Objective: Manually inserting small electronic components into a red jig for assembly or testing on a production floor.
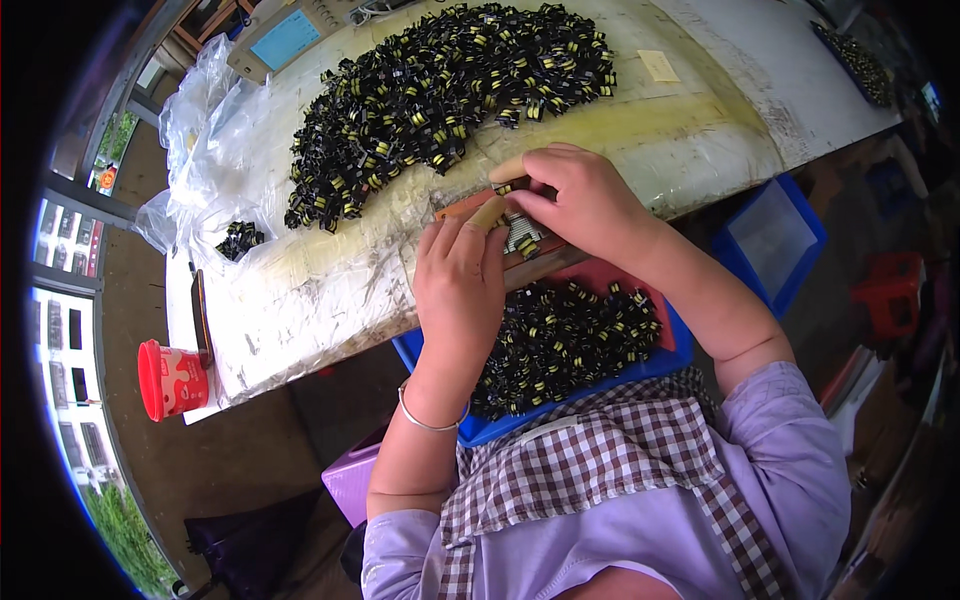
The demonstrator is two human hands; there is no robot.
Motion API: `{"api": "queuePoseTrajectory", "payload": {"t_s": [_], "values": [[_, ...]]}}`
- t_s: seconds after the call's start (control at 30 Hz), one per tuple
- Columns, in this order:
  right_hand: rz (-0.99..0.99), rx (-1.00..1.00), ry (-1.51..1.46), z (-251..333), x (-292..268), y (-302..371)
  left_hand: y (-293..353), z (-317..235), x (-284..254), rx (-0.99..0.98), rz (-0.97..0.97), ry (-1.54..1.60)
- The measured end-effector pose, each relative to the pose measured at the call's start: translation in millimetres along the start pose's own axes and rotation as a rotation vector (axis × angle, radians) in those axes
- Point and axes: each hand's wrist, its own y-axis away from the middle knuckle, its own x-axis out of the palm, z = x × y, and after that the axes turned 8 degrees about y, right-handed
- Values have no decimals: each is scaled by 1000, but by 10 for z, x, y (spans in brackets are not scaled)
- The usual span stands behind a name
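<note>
My right hand (585, 195) is at the table's near edge, thumb and index finger closed around a small black-and-yellow coil component (508, 187). My left hand (458, 280) meets it from the left with fingers curled and tips brought together; what they hold, if anything, is hidden. Tan covers sleeve both index fingers. Under the hands lies an orange-brown board (462, 207), with a ridged metal plate (517, 232) partly covered by my fingers. Another black-and-yellow component (528, 246) rests on that plate, just below my right thumb.
A large heap of black-and-yellow components (430, 110) spreads over the table (300, 290). More components (570, 345) fill a blue tray (675, 345) at my lap. Clear plastic bags (205, 130), a red tub (172, 380) and an instrument with a blue screen (285, 40) stand left.
</note>
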Motion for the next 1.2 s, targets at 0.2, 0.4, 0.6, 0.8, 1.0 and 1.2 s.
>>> {"api": "queuePoseTrajectory", "payload": {"t_s": [0.2, 0.4, 0.6, 0.8, 1.0, 1.2], "values": [[-8, 42, -15, -50, 57, -12, -2, 21, 47, 5, -33, -49], [55, 71, -39, 26, -10, -99, -35, 58, 1, 30, -59, -10], [201, 18, -202, 50, -119, 41, -41, 59, -226, -416, 146, 316], [203, -37, -40, 179, -91, -65, -448, 398, -120, -199, -28, -135], [226, 202, -238, 140, -104, -30, -480, 436, -85, -358, -10, -118], [175, -42, -109, 103, -95, -37, -241, 354, -107, -307, -61, 139]]}}
